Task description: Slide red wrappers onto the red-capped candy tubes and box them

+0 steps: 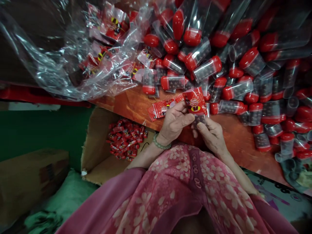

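My left hand [175, 121], with a beaded bracelet [161, 142] at its wrist, pinches the left side of a red printed packet [195, 100]. Thumb and fingers of my right hand [212, 134] are closed on the lower end of the same packet, where a clear part shows dark beads [198, 119]. More flat red wrappers [162, 109] lie on the table just behind my left hand. A large heap of clear tubes with red caps and dark beads inside [207, 68] spreads behind and to the right of my hands.
A clear plastic bag [97, 76] with red wrappers lies at the back left of the reddish table [131, 100]. Below the edge, a cardboard box [96, 143] holds many small red packets [126, 138]. Another carton [34, 178] and a pale green sack [70, 191] stand at the lower left.
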A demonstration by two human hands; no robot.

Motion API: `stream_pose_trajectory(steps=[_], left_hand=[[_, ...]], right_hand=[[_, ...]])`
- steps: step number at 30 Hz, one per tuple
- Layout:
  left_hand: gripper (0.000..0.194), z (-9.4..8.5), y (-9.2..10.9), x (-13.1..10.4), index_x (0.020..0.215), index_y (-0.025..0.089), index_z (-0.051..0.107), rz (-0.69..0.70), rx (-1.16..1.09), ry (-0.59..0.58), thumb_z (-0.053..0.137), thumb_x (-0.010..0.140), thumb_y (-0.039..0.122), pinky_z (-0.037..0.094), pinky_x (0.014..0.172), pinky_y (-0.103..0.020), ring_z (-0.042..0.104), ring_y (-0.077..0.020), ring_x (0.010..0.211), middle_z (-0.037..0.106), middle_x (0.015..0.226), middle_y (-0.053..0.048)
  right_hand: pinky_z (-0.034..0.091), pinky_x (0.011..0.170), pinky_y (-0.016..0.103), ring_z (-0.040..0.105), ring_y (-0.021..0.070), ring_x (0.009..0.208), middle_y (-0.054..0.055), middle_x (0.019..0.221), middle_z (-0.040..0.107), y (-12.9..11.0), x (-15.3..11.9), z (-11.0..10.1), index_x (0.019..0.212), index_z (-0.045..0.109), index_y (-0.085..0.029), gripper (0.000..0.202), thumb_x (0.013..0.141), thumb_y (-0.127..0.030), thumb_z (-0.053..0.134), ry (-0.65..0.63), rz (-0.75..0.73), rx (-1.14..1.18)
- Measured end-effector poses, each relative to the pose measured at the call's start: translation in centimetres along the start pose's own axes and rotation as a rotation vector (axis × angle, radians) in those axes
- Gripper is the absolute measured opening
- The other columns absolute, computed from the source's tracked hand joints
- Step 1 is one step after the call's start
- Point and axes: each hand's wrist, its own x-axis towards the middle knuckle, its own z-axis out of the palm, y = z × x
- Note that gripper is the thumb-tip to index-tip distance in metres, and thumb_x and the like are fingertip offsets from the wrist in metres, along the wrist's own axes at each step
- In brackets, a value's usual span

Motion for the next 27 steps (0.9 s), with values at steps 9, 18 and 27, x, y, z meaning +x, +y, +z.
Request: stream_pose_trajectory(steps=[9,18,27], left_hand=[[0.059,0.3,-1.0,-0.6,0.112,0.016,0.074,-0.208,0.019,-0.07,0.077,0.079,0.065,0.053,0.05,-0.024,0.072,-0.0166,0.061,0.082,0.103,-0.011],[0.058,0.0,-0.5,-0.7,0.103,0.015,0.074,-0.178,0.004,-0.061,0.08,0.076,0.066,0.052,0.044,-0.025,0.064,-0.0131,0.047,0.08,0.086,-0.009],[0.054,0.9,-0.3,-0.6,0.086,0.015,0.068,-0.17,-0.025,0.05,0.079,0.076,0.067,0.042,0.037,-0.022,0.051,-0.0092,0.036,0.062,0.052,0.003]], right_hand=[[0.039,0.055,0.025,0.048,0.0099,0.056,-0.003,0.063,0.055,-1.0,0.0,0.2,0.075,0.055,-0.02,0.043,0.1,-0.055,0.057,-0.052,0.0,-0.087],[0.044,0.058,0.025,0.052,0.0107,0.057,-0.004,0.065,0.057,-1.2,0.4,0.0,0.083,0.06,-0.021,0.039,0.097,-0.058,0.061,-0.108,0.057,-0.027],[0.052,0.064,0.027,0.064,0.0133,0.061,-0.001,0.07,0.069,-0.3,-0.2,-0.1,0.091,0.066,-0.02,0.035,0.097,-0.054,0.062,-0.089,0.052,0.01]])
